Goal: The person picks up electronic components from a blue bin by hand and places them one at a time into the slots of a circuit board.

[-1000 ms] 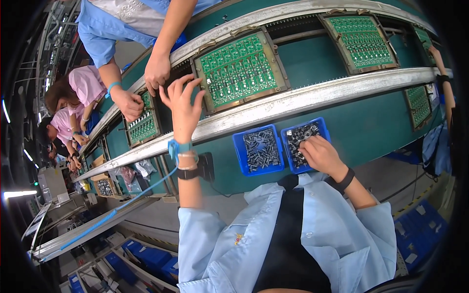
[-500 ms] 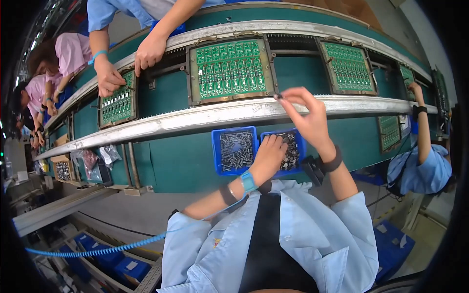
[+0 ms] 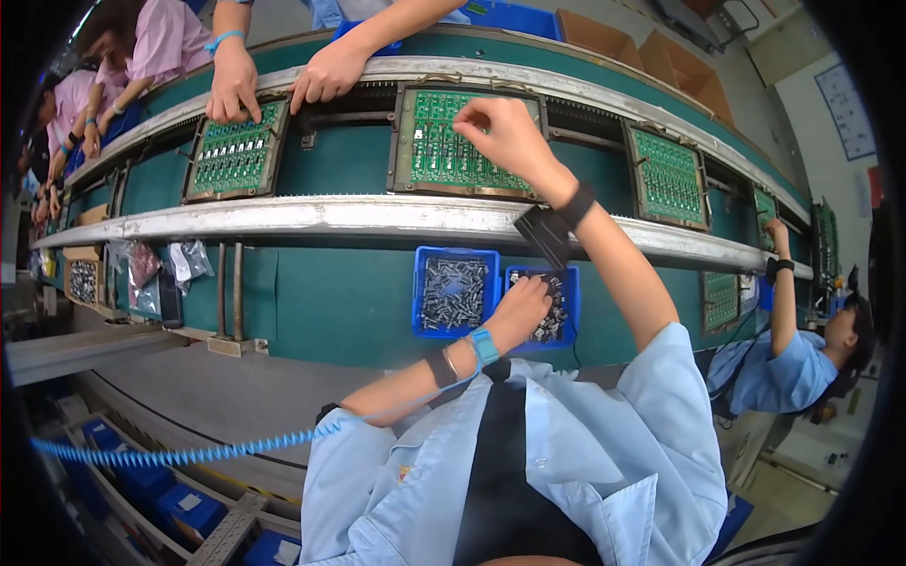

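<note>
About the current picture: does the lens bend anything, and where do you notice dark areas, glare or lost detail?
Head view: the metal rails bow noticeably; the corners go black; a clear plastic bag shows pale glare; fine detail of the small parts is lost.

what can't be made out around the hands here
All in the head view:
Anything in the right hand: hidden by the hand.
What the left hand touches in a blue bin: covered by the hand.
Some of the middle circuit board: behind the right hand.
Opposite co-worker: head cut off by upper edge.
</note>
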Available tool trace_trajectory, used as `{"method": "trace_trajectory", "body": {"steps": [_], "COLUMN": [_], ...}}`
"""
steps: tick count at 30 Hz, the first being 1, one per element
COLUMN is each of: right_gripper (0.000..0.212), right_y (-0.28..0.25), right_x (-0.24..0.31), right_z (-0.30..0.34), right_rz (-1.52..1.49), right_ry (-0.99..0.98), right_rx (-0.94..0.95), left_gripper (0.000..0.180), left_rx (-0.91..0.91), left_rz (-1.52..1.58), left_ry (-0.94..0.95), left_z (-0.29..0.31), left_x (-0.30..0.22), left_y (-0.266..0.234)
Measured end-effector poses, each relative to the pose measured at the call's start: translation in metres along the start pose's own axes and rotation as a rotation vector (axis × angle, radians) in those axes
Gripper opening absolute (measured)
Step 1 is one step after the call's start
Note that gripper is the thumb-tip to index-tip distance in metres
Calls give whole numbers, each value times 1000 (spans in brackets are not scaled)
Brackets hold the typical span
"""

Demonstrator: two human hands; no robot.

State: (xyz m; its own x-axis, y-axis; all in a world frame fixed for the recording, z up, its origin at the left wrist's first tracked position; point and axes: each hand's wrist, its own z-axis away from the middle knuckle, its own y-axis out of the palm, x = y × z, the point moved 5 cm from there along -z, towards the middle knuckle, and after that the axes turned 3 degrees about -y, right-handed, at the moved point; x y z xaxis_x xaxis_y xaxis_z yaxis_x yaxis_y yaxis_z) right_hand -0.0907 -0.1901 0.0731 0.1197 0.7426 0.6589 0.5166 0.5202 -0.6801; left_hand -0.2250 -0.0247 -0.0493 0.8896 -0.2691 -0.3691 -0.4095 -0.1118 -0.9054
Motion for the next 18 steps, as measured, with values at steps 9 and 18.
{"method": "trace_trajectory", "body": {"steps": [9,18], "right_gripper": [14,12], "right_y": [42,46], "right_x": [-7,-5], "right_z": [-36,-39], "right_rz": [288,443], "right_ry": [-54,-147], "right_rx": [94,130], "left_gripper": [28,26], "left_rx": [-93,-96], "left_rz": [251,267], "left_ry": [-15,-1], "left_z": [7,4], "left_x": [12,9], "left_y": [-1,0]}}
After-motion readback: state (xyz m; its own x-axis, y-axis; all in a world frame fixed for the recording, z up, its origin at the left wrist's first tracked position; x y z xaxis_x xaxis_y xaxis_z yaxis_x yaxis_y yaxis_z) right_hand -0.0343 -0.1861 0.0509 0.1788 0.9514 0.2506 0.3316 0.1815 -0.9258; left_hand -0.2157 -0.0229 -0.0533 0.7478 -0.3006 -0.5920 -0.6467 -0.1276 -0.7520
